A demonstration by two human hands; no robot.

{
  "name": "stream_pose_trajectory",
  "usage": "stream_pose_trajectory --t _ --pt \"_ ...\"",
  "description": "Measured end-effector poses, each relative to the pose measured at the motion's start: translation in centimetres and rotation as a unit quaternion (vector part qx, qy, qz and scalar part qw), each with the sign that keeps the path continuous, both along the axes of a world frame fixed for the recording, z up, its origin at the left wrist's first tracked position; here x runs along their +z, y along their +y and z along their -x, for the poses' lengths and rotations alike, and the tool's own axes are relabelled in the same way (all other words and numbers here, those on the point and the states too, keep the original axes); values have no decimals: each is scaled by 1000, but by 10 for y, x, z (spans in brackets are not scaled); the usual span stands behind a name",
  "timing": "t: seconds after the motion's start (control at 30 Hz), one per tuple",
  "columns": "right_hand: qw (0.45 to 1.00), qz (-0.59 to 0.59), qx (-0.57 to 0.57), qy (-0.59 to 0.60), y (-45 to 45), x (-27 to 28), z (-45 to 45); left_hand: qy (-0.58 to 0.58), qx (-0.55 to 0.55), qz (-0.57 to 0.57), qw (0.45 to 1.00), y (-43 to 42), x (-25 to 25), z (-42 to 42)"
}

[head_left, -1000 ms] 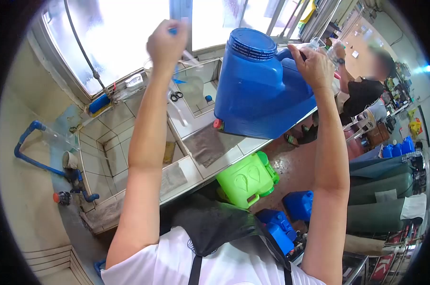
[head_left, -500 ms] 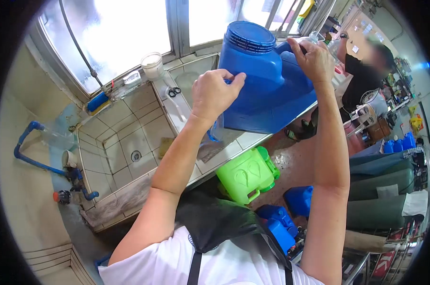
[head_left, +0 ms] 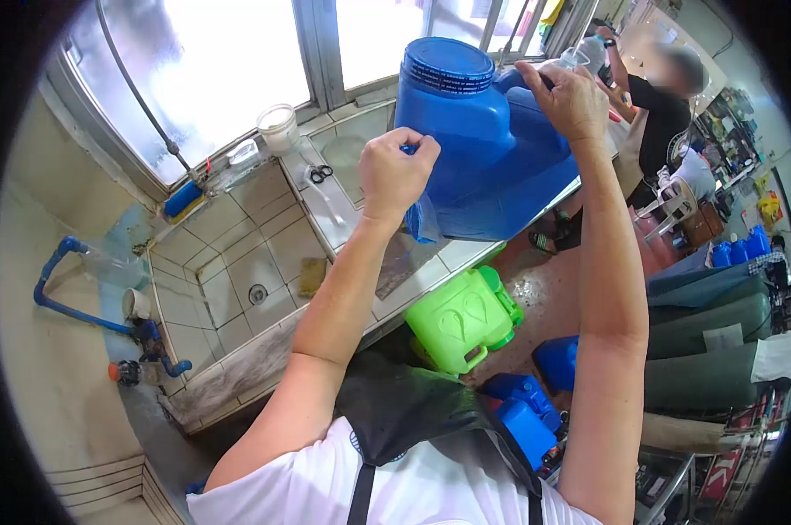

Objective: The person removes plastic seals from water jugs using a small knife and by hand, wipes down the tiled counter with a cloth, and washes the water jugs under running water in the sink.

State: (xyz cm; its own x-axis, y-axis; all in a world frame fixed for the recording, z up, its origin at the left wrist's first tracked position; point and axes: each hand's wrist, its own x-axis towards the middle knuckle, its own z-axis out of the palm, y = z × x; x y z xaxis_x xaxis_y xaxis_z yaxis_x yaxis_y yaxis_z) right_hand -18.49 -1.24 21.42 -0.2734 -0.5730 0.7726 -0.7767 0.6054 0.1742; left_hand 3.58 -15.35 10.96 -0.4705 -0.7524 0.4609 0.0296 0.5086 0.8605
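Observation:
A large blue jug [head_left: 465, 140] with a round blue screw lid [head_left: 449, 63] stands upright on the tiled counter. My right hand [head_left: 572, 103] is wrapped round its handle at the top. Close to the jug's left side is my left hand [head_left: 397, 173], its fingers curled in a fist. A bit of blue shows at its fingertips, and a clear and blue strip [head_left: 423, 220] hangs below it; part of this strip is hidden by the hand. Black-handled scissors [head_left: 321, 173] lie on the ledge to the left, near a white tub [head_left: 278, 128].
A tiled sink [head_left: 238, 271] with a yellow sponge [head_left: 312, 276] is at the left. Below the counter stand a green jug [head_left: 461, 319] and blue containers [head_left: 528, 429]. Another person [head_left: 662, 114] in a black shirt is at the counter's far end, near a white chair [head_left: 671, 199].
My left hand has come down from near the window to the jug's left side, first with fingers apart, now closed. My right hand stays on the handle. The view has shifted slightly.

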Motion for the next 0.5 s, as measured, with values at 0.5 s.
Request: stream_pose_trajectory --t 0.5 --pt "1000 9 -14 -13 -1 -1 6 -32 -68 -367 927 -8 -168 -65"
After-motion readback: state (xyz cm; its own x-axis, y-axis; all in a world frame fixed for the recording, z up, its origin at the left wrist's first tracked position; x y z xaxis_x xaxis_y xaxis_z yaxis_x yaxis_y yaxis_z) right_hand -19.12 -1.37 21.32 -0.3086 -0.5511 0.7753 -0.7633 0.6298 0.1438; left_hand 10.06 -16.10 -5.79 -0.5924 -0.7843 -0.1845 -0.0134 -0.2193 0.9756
